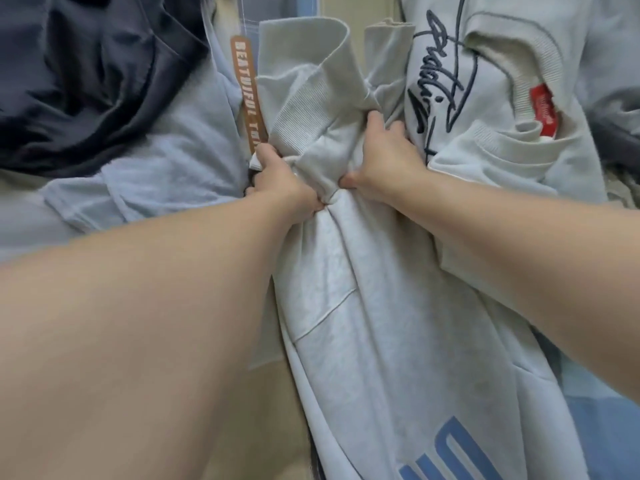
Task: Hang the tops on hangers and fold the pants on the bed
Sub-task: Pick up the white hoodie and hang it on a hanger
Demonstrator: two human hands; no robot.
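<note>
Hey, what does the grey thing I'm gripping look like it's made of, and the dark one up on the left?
Grey garment: probably heathered cotton-blend fleece knit, matte, thick soft folds, with a ribbed band. Dark garment: thinner, smooth fabric, fine draping creases and a stitched hem; jersey or synthetic, can't tell.

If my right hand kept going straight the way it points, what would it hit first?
Probably the ribbed band of the grey sweatshirt that the right hand grips, bunched just up-left of its fingers. The orange strap lies beyond, though depth is unclear.
</note>
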